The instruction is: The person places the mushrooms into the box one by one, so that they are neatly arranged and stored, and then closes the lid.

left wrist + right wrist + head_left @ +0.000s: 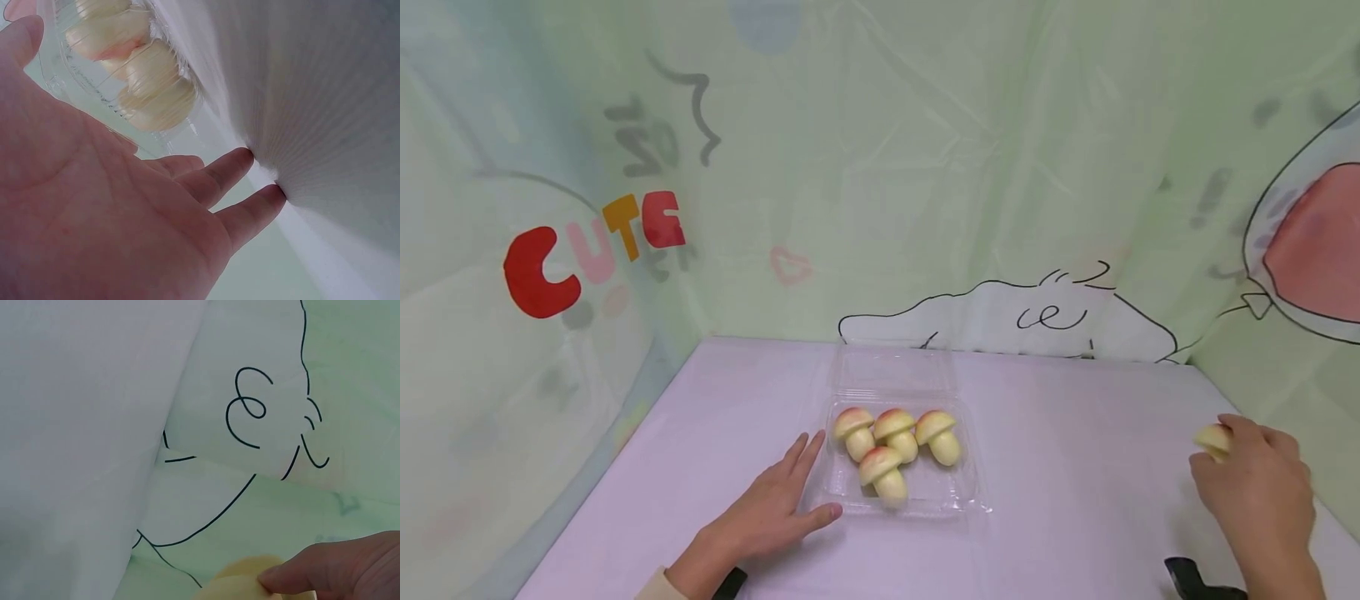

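Both hands work over a lilac table (1075,500): the left hand (767,517) lies flat, fingers spread, its fingertips touching the left edge of a clear plastic clamshell box (958,500), lid open, holding four mushroom-shaped buns (895,454); well apart at the table's right, the right hand (1258,492) curls its fingers round a fifth bun (1213,439)

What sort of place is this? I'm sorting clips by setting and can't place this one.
Probably a staged tabletop booth, not a real kitchen: a lilac-covered table is walled in by a cartoon-printed cloth backdrop reading "CUTE". On it sits a clear plastic clamshell box holding four toy-like mushrooms.
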Action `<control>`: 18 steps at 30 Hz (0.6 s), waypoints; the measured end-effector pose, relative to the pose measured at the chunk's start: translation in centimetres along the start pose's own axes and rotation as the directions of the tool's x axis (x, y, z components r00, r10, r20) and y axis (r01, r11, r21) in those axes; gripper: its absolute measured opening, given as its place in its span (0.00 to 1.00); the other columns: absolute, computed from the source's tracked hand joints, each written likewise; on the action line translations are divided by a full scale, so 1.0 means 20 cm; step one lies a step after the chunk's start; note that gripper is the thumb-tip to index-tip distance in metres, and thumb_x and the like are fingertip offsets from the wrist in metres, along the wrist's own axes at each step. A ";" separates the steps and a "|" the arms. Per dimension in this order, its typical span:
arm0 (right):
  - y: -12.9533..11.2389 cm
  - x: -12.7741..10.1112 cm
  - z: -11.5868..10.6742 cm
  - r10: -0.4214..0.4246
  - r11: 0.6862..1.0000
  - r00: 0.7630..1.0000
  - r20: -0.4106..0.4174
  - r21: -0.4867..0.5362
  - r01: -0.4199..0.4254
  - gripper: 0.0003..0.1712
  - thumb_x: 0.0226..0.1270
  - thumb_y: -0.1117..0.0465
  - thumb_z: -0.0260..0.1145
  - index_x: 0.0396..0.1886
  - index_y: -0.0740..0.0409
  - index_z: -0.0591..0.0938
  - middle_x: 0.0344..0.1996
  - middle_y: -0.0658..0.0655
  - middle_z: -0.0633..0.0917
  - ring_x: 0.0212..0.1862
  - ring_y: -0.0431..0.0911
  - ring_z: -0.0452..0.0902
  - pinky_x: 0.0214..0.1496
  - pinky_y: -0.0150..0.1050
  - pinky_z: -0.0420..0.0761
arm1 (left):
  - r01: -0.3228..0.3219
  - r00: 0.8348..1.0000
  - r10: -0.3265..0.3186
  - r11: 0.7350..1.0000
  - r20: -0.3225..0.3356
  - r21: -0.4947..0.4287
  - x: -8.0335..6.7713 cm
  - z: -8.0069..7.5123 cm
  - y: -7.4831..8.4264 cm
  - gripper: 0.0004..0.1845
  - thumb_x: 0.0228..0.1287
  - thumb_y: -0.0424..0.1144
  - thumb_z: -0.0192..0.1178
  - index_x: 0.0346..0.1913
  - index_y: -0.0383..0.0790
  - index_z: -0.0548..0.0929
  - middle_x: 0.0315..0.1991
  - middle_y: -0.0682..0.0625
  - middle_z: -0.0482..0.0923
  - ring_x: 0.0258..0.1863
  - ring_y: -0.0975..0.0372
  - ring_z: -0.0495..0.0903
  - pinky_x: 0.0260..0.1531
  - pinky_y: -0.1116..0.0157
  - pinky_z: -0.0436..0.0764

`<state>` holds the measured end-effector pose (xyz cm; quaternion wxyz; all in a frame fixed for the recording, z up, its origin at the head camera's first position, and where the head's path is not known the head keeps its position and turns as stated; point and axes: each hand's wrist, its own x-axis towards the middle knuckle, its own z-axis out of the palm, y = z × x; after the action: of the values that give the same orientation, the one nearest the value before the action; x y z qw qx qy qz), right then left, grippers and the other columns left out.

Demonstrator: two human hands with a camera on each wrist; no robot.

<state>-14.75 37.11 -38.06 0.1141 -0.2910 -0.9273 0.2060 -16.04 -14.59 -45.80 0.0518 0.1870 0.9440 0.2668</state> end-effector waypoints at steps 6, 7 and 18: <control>0.00 0.00 0.00 -0.085 0.996 0.996 -0.014 0.028 0.085 0.39 0.66 0.66 0.60 0.75 0.72 0.61 0.68 0.85 0.58 0.58 0.78 0.61 0.46 0.70 0.71 | -0.001 1.000 0.001 1.000 0.008 -0.006 0.00 0.00 0.00 0.52 0.68 0.71 0.55 0.85 0.52 0.47 0.83 0.37 0.49 0.77 0.38 0.63 0.71 0.36 0.65; -0.01 0.00 0.01 -0.095 0.995 0.995 -0.018 0.031 0.096 0.39 0.66 0.66 0.60 0.75 0.72 0.62 0.68 0.85 0.58 0.58 0.78 0.61 0.47 0.70 0.71 | -0.002 1.000 0.002 1.000 0.008 -0.002 0.00 0.00 0.00 0.52 0.68 0.72 0.55 0.85 0.52 0.47 0.83 0.36 0.49 0.77 0.38 0.63 0.71 0.37 0.65; -0.09 -0.03 0.01 -0.256 0.963 0.964 -0.066 0.063 0.260 0.35 0.66 0.67 0.61 0.71 0.76 0.66 0.64 0.86 0.64 0.54 0.78 0.65 0.45 0.69 0.71 | 0.007 1.000 -0.007 1.000 0.006 -0.003 0.00 -0.01 0.01 0.53 0.67 0.71 0.56 0.85 0.51 0.48 0.83 0.37 0.49 0.76 0.38 0.63 0.71 0.37 0.65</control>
<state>-15.19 35.27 -37.49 0.1769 -0.1691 -0.9457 0.2139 -16.02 -14.50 -45.54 0.0558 0.1845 0.9441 0.2676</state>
